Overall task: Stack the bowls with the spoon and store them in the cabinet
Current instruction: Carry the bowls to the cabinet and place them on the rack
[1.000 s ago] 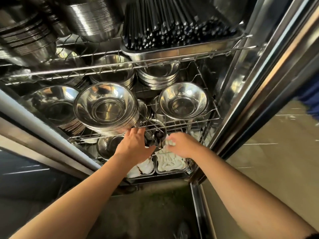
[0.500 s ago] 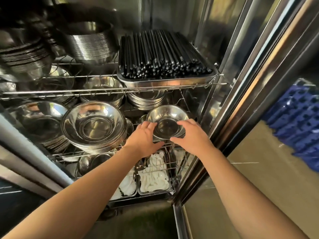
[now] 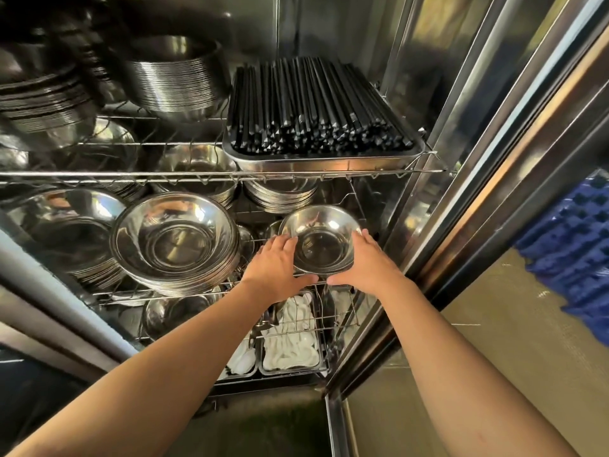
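A small steel bowl (image 3: 321, 239) sits at the right end of the cabinet's middle wire shelf (image 3: 108, 293). My left hand (image 3: 280, 268) presses against its left side and my right hand (image 3: 365, 262) against its right side, thumbs meeting under its front edge. Whether it is one bowl or a stack I cannot tell; no spoon shows in it. To its left stands a tall stack of wider steel bowls (image 3: 176, 245).
A steel tray of black chopsticks (image 3: 316, 110) rests on the upper wire shelf, with more bowl stacks (image 3: 171, 77) beside it. Trays of white spoons (image 3: 293, 338) lie on the bottom shelf. The cabinet door frame (image 3: 478, 179) runs along the right; a blue crate (image 3: 573, 249) sits outside.
Both hands rose from the lower shelf front to the small bowl on the middle shelf and closed around its sides. The view tilted up, showing more of the upper shelf.
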The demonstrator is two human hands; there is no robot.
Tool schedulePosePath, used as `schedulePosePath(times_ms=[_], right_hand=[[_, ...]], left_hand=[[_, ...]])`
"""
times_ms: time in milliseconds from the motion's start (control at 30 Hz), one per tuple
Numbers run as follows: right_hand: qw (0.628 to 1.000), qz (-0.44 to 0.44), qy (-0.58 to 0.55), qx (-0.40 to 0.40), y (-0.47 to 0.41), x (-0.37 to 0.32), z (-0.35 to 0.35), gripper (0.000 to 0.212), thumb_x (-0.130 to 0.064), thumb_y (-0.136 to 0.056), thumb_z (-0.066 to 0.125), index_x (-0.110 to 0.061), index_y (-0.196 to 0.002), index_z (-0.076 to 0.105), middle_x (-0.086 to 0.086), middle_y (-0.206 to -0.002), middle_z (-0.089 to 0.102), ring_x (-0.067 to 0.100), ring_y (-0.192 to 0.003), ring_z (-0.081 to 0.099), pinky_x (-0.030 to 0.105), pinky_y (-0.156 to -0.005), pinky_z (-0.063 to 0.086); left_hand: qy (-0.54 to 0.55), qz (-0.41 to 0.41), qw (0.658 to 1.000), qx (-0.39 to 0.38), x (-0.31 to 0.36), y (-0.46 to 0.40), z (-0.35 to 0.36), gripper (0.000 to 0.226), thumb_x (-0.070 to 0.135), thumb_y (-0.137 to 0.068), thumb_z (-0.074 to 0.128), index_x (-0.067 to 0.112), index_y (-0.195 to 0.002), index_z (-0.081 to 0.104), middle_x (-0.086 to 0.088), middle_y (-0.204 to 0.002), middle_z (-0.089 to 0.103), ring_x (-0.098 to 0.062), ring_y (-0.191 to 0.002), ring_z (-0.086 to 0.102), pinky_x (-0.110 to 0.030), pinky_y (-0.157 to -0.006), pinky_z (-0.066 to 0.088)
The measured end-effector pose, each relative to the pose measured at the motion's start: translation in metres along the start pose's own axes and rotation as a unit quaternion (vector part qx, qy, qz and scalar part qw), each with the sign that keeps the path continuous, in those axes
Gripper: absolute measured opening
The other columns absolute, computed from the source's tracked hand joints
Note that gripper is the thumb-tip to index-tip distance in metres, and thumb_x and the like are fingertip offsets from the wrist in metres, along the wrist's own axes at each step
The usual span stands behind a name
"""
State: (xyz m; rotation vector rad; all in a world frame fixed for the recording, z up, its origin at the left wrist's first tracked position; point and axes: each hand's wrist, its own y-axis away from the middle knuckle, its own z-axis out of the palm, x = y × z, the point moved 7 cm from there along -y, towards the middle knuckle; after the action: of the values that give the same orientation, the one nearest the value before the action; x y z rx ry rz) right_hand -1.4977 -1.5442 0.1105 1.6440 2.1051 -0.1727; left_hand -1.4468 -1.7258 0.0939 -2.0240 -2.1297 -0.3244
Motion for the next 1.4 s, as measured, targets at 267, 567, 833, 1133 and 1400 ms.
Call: schedulePosePath(times_ms=[267, 567, 833, 1133, 1400], right_hand=[[1.0, -0.014, 0.007, 0.003, -0.003, -0.002, 0.003, 0.137, -0.053, -0.061, 0.089, -0.013, -0.16, 0.003, 0.01, -0.168, 0.001, 0.022, -0.154, 0.002, 0.046, -0.12, 0.016], [0.999, -0.047, 0.002, -0.023, 0.004, -0.021, 0.015, 0.132, -0.053, -0.062, 0.088, -0.013, -0.159, 0.009, 0.01, -0.168, 0.009, 0.021, -0.154, 0.004, 0.045, -0.12, 0.017], [0.997, -0.06, 0.022, -0.034, 0.007, -0.042, 0.03, 0.133, -0.057, -0.064, 0.085, -0.011, -0.159, 0.005, 0.012, -0.168, 0.005, 0.027, -0.154, 0.006, 0.047, -0.12, 0.017], [0.998, -0.059, -0.008, 0.018, 0.003, -0.047, 0.017, 0.082, -0.063, -0.088, 0.056, -0.019, -0.153, 0.03, 0.011, -0.157, 0.03, 0.032, -0.144, 0.032, 0.053, -0.112, 0.037], [0.994, 0.005, -0.058, 0.087, -0.024, -0.047, 0.0, 0.039, -0.019, -0.101, 0.053, -0.008, -0.139, 0.054, 0.014, -0.137, 0.056, 0.033, -0.124, 0.054, 0.042, -0.096, 0.048]], left_hand=[[0.018, -0.005, 1.0, 0.007, -0.003, 0.004, 0.007, 0.099, 0.066, -0.087, 0.057, 0.012, -0.159, 0.016, -0.009, -0.166, 0.022, -0.027, -0.155, 0.012, -0.047, -0.123, 0.025], [0.026, -0.03, 0.999, 0.03, -0.023, 0.025, 0.006, 0.099, 0.065, -0.087, 0.058, 0.014, -0.16, 0.014, -0.008, -0.167, 0.02, -0.026, -0.155, 0.014, -0.045, -0.123, 0.026], [0.04, -0.053, 0.997, 0.039, -0.037, 0.044, -0.001, 0.095, 0.058, -0.091, 0.058, 0.009, -0.159, 0.014, -0.011, -0.165, 0.021, -0.028, -0.151, 0.024, -0.043, -0.119, 0.031], [0.013, -0.005, 0.994, 0.106, -0.027, 0.062, -0.008, 0.08, 0.054, -0.093, 0.057, 0.011, -0.155, 0.029, -0.012, -0.16, 0.033, -0.029, -0.149, 0.028, -0.042, -0.121, 0.029], [-0.057, 0.05, 0.99, 0.123, -0.017, 0.073, -0.01, 0.039, 0.04, -0.097, 0.057, 0.014, -0.123, 0.068, -0.007, -0.12, 0.07, -0.029, -0.114, 0.059, -0.041, -0.101, 0.048]])
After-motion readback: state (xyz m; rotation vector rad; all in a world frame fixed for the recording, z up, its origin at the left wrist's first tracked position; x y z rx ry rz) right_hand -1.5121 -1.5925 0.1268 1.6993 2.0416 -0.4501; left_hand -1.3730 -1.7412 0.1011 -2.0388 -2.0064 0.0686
